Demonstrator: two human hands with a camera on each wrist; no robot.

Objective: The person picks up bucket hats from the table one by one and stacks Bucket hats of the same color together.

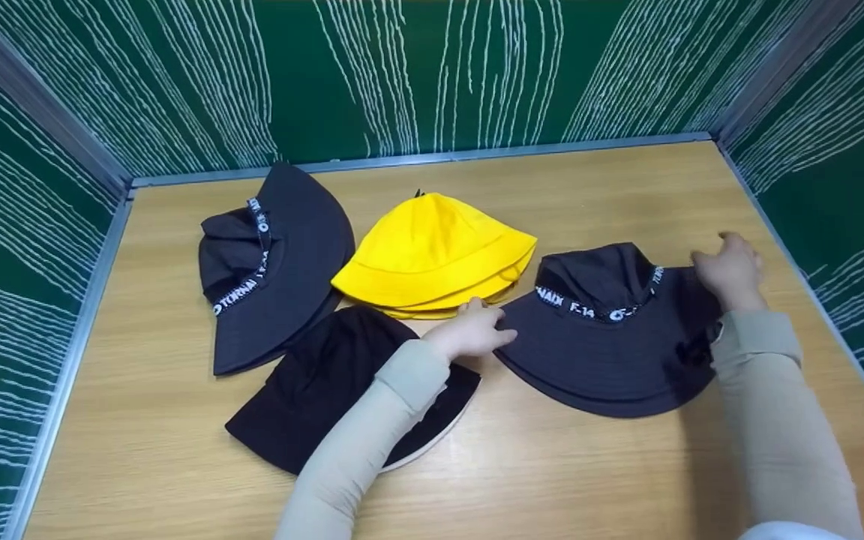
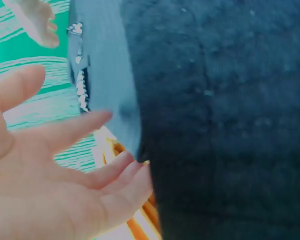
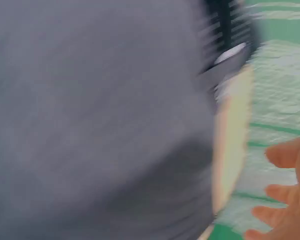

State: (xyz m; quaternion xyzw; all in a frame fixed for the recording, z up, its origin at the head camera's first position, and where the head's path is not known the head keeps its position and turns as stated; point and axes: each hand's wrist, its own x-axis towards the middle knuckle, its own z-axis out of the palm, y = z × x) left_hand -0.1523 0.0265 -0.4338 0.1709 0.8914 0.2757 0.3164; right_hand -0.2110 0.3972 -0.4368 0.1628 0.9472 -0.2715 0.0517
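Observation:
A dark grey bucket hat (image 1: 597,352) with a lettered band lies brim toward me on the right of the table, a second brim edge showing under it. At its left brim edge is my left hand (image 1: 471,330), fingers spread and nothing gripped. In the left wrist view, that hand's fingers (image 2: 122,200) reach out beside the dark brim cloth. My right hand (image 1: 732,271) stands by the hat's right brim edge, thumb and fingers apart. The right wrist view is blurred; its fingers (image 3: 270,215) show at the right edge, apart from the grey brim (image 3: 115,110).
Yellow bucket hats (image 1: 432,255) lie stacked at the back middle. Another dark grey hat (image 1: 301,255) with a lettered band is at left. A black hat (image 1: 319,382) sits in front, partly under my left forearm. Green white-streaked panels (image 1: 432,82) wall in the wooden table (image 1: 139,450).

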